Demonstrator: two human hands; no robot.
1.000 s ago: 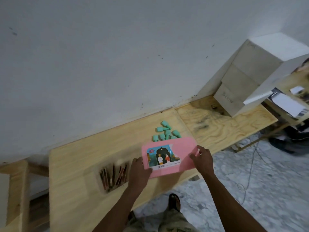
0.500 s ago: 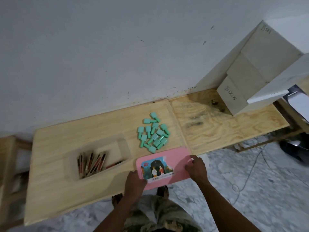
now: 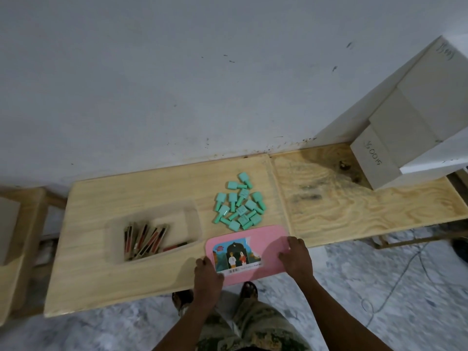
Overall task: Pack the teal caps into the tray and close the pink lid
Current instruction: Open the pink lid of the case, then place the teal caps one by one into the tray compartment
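Left hand [image 3: 208, 272] and right hand [image 3: 295, 257] grip the pink lid [image 3: 269, 249] by its short ends at the worktop's [image 3: 101, 274] near edge. Best lay it flat aside, leaving the clear tray [image 3: 193, 211] open for the teal caps [image 3: 239, 206] heaped just beyond. The lid's sticker text is illegible; the far cardboard box [image 3: 374, 171] reads roughly "0015".
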